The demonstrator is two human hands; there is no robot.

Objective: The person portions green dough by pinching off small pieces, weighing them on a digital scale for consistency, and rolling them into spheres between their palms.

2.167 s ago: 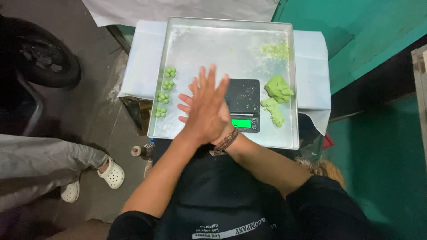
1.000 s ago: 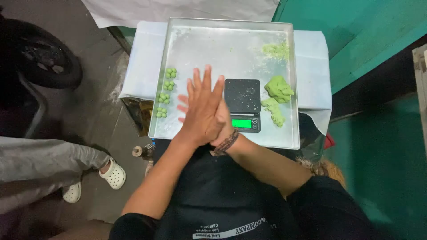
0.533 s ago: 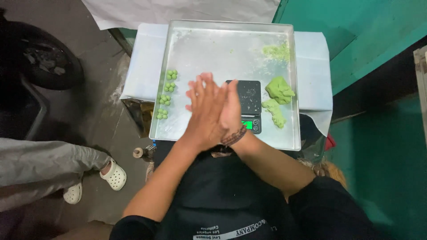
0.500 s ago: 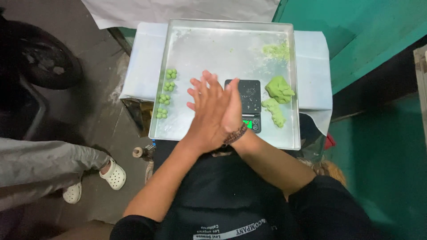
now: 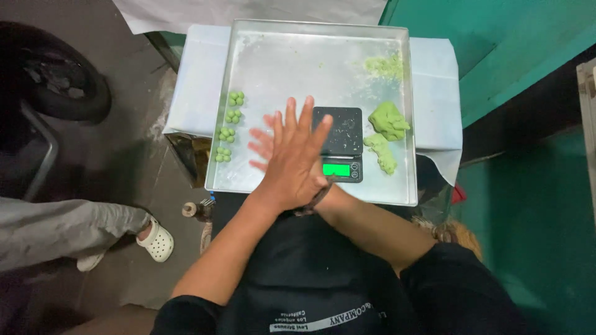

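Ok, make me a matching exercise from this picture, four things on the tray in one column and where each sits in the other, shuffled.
Things:
1. small green balls
2. black scale
3. green dough lumps
4. green crumbs

Places on the metal tray:
A. far right corner
B. left edge, in rows
C. right edge, beside the scale
D. middle, by the pressed-together hands

Pairs: 1-B, 2-D, 3-C, 4-A

Four clusters of small green dough balls (image 5: 228, 126), two green dough lumps (image 5: 386, 121), one black scale (image 5: 339, 143).
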